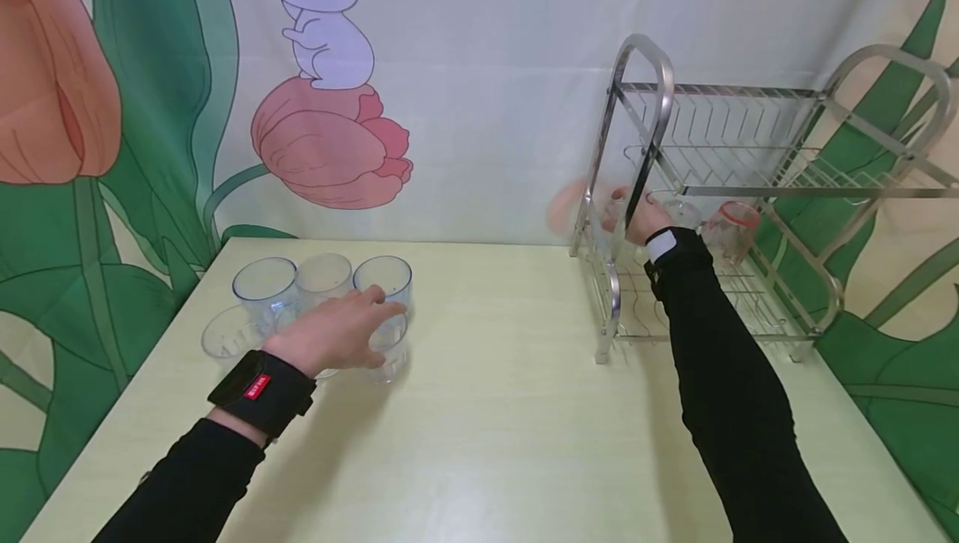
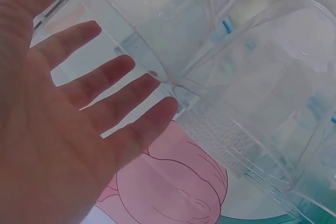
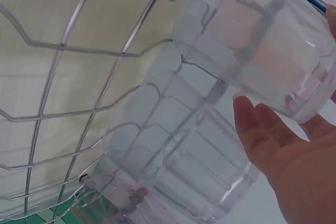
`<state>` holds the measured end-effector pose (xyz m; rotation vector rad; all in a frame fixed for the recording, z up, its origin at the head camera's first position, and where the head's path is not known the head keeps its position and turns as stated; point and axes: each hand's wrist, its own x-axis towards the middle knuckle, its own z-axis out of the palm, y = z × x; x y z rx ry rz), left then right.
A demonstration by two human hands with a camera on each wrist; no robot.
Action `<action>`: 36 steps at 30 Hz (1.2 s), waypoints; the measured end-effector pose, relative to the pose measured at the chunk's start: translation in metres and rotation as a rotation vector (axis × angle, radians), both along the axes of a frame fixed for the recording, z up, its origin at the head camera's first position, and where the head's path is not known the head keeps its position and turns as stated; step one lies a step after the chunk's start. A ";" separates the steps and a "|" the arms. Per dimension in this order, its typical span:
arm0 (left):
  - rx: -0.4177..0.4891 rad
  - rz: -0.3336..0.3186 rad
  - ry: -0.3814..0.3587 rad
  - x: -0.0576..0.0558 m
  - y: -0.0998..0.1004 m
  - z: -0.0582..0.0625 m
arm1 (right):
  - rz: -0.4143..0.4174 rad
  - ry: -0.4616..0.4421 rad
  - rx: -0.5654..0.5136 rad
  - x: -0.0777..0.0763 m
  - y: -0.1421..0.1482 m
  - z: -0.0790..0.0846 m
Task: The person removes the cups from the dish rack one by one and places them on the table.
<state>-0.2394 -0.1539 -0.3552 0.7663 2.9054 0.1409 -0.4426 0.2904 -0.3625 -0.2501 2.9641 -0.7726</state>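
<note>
In the head view, my left hand [image 1: 337, 331] reaches over a group of clear drinking glasses on the left of the table. Its fingers are spread beside the front right glass [image 1: 390, 364]; the left wrist view shows them fairly straight near a glass [image 2: 157, 19]. Behind stand glasses with blue-tinted rims [image 1: 265, 268]. My right hand [image 1: 644, 218] is inside the lower tier of a metal dish rack [image 1: 614, 293], partly behind its frame. There, thumb and fingers grip the base end of a clear glass [image 3: 268, 40], which stands rim-down on the wires.
Beside the gripped glass, another clear glass [image 3: 205, 156] stands on the rack, then a red-edged glass [image 1: 732, 231]. Above them runs the rack's upper wire tier [image 1: 749, 143]. A printed cloth [image 1: 479, 110] hangs behind the pale table [image 1: 494, 410].
</note>
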 end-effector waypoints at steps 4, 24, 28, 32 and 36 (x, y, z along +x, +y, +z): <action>-0.013 -0.008 0.024 -0.001 0.002 0.000 | -0.005 0.008 0.008 0.005 0.000 0.000; 0.013 0.015 0.001 0.008 0.006 0.000 | 0.035 0.037 0.086 0.015 0.000 0.005; 0.030 0.006 0.031 0.008 0.007 0.004 | 0.057 0.058 0.163 0.017 0.009 0.011; 0.029 -0.002 0.044 0.007 0.009 0.009 | 0.052 0.077 0.164 0.022 0.009 0.024; 0.027 -0.009 0.037 0.006 0.014 0.013 | 0.075 0.077 0.110 0.029 0.004 0.039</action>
